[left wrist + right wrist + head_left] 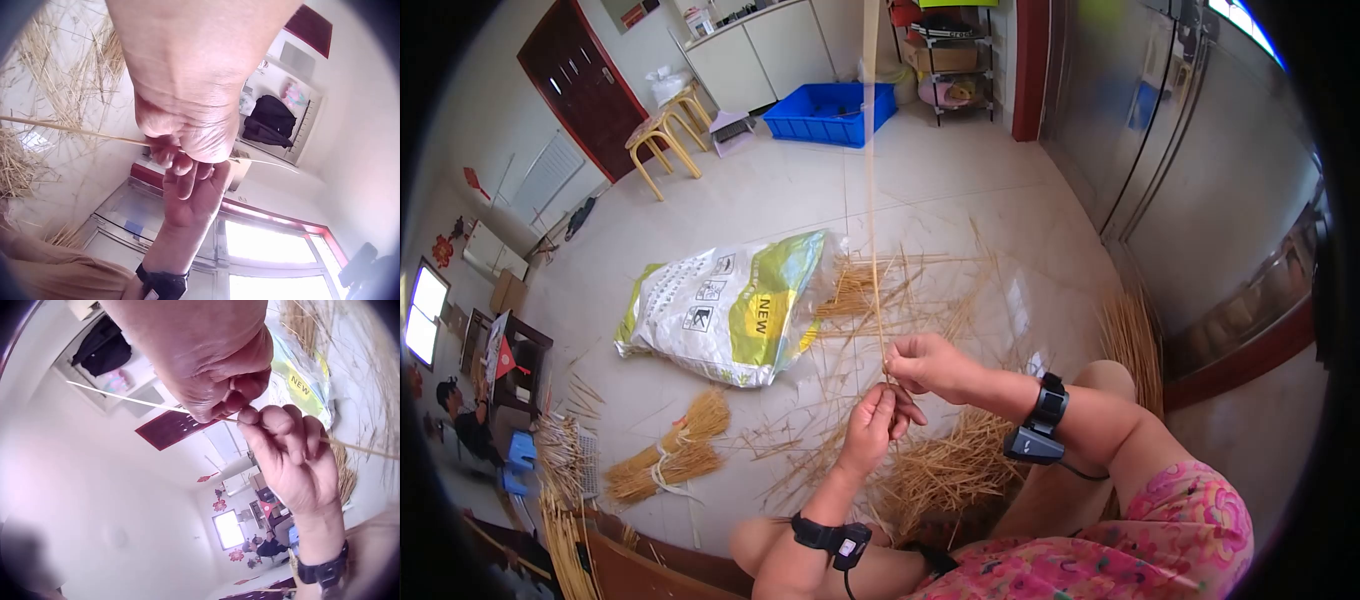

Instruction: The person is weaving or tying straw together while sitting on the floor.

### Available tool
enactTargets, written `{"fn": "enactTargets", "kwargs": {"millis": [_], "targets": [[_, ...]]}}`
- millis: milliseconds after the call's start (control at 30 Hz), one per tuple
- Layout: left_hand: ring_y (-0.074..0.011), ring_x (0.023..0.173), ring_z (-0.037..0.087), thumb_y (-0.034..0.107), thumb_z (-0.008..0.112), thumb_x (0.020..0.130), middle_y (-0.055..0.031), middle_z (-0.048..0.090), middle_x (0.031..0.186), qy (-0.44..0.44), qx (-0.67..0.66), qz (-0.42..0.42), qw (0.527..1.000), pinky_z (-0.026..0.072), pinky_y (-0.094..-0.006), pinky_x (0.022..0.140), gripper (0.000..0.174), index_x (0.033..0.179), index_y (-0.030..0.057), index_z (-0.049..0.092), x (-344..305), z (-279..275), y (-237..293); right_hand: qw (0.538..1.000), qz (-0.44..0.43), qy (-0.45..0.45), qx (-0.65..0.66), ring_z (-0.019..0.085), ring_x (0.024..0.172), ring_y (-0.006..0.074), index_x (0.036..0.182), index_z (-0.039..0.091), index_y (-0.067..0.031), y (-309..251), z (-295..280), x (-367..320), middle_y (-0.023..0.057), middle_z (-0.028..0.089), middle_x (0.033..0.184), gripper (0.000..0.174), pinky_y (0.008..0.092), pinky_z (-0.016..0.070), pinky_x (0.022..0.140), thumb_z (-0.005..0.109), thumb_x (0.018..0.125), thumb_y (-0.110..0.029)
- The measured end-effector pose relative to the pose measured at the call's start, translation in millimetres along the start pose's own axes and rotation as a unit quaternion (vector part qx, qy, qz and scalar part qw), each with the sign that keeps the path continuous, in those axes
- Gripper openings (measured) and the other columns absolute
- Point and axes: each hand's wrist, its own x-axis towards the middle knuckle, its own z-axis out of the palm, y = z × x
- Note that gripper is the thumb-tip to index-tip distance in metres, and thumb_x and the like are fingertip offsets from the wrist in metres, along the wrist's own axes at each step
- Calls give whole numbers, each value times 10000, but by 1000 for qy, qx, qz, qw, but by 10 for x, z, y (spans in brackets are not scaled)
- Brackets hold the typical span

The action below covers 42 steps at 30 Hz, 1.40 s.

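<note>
A long, thin straw stalk (875, 280) stands up from between both hands and runs away past the top of the head view. My right hand (930, 365) pinches it between thumb and fingers. Just below, the left hand (870, 425) holds the same stalk with curled fingers, its fingertips close to those of the right. In the left wrist view the stalk (75, 129) passes through the left hand and out on both sides. The right wrist view has the stalk (137, 400) reaching up to the left, its grip partly hidden by the right hand's palm.
A heap of loose straw (950, 465) lies by the person's legs. Beyond the hands is a white-and-green sack (700, 310) with straw at its mouth. A tied straw bundle (668, 450) lies to the left, and a blue crate (825, 118) stands at the back.
</note>
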Motion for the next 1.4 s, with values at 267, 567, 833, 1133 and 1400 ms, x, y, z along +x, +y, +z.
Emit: {"fn": "enactTargets", "kwargs": {"millis": [267, 567, 833, 1133, 1400], "targets": [[-54, 501, 385, 246, 364, 1006, -147, 636, 758, 10, -44, 25, 999, 340, -169, 491, 225, 914, 89, 496, -59, -50, 50, 722, 44, -173, -669, 640, 692, 270, 918, 673, -45, 92, -214, -46, 120, 674, 810, 241, 374, 500, 653, 633, 779, -238], [-48, 518, 385, 230, 344, 1011, -125, 633, 779, 15, -40, 40, 998, 336, -165, 498, 223, 934, 72, 482, -132, -100, 58, 816, -11, -113, -566, 639, 824, 282, 1013, 666, -72, -78, -183, -116, 135, 677, 900, 289, 371, 497, 734, 638, 808, -274], [-182, 579, 572, 168, 462, 947, -47, 655, 721, 130, 461, 180, 859, 463, -330, 559, 153, 959, 53, 563, -121, -331, 276, 958, -243, 44, -148, 534, 713, 73, 1248, 508, -10, -836, -366, -133, 46, 589, 1013, 406, 211, 442, 595, 594, 896, -194], [-301, 914, 565, 80, 551, 838, -106, 611, 930, 187, 720, 169, 647, 432, -420, 810, 157, 990, 77, 588, -316, -1036, 381, 922, -348, 167, 22, 439, 532, 51, 961, 549, -3, -1014, -706, -182, -11, 487, 712, 210, 186, 372, 492, 456, 970, -191], [-337, 1179, 412, 67, 641, 764, -149, 452, 1264, 221, 667, 213, 678, 300, -436, 1017, 564, 1284, 43, 425, -269, -655, 578, 973, -202, 107, 14, 561, 708, 89, 1027, 585, 11, -490, -229, -76, 34, 590, 831, 211, 221, 476, 623, 474, 962, -156]]}}
